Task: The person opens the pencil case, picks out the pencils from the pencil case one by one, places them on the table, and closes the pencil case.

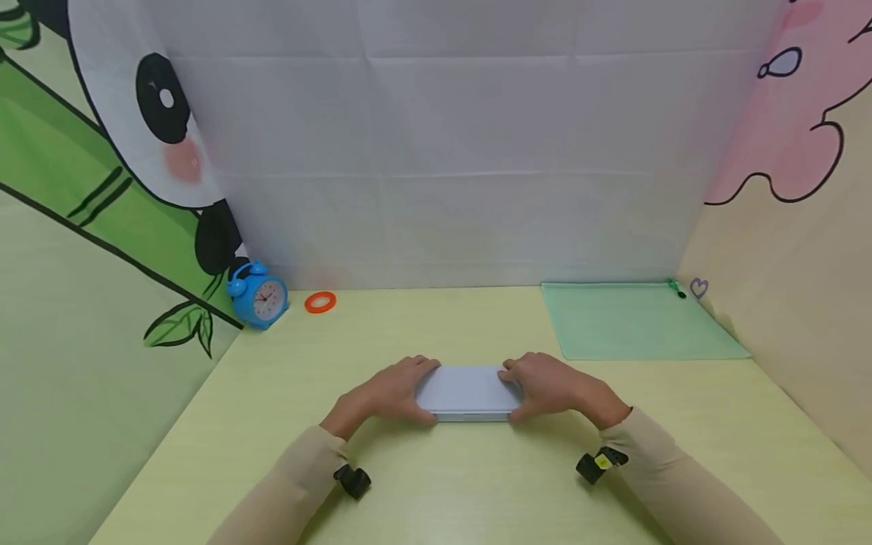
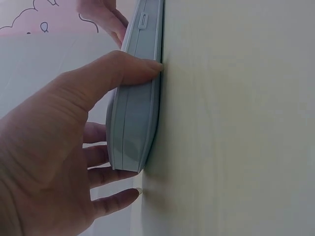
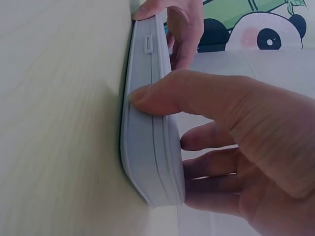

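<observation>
A flat, pale grey-white case (image 1: 468, 387) lies level at the middle of the table, its lid down. My left hand (image 1: 398, 390) grips its left end, thumb on the front side and fingers round the back. At the right end my right hand (image 1: 548, 384) holds it the same way. The left wrist view shows the case's (image 2: 135, 118) front side with a seam and a small latch (image 2: 143, 20). In the right wrist view the right thumb presses on the front side of the case (image 3: 142, 142). What is inside is hidden.
A blue alarm clock (image 1: 262, 297) stands at the back left, beside an orange ring (image 1: 320, 302). A translucent green mat (image 1: 640, 322) lies at the back right, with a small green item (image 1: 676, 288) at its far corner. Printed cloth walls (image 1: 463, 151) enclose the table (image 1: 477, 484).
</observation>
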Demonstrator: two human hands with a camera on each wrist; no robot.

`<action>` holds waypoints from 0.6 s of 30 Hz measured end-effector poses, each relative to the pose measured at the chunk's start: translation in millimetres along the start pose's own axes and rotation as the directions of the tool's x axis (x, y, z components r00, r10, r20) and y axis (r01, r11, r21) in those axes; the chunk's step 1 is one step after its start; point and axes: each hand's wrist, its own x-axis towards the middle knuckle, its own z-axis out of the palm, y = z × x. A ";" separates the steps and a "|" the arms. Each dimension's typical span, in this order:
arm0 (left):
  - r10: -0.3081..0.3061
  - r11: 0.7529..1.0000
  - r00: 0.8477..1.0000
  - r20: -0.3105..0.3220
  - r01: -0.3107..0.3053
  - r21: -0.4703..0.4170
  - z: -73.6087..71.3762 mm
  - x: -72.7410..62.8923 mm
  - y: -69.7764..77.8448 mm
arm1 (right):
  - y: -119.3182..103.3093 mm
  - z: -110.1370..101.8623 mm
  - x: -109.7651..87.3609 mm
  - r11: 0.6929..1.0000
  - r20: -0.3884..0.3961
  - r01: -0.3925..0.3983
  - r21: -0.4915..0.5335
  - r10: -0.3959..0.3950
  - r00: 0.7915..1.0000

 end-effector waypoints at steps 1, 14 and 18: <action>0.003 1.000 1.000 0.000 -0.003 -0.008 0.1 0.1 0.0 | 0.0 -1.0 0.0 1.000 0.005 -0.004 0.005 0.004 1.000; -0.004 0.999 1.000 -0.001 0.004 -0.048 2.1 0.4 -2.9 | 5.0 -3.2 3.5 0.998 0.018 0.011 0.066 -0.013 1.000; -0.010 1.000 1.000 0.003 0.010 -0.022 1.9 1.5 -2.1 | 7.0 -4.3 5.1 0.996 0.029 0.021 0.082 -0.024 0.999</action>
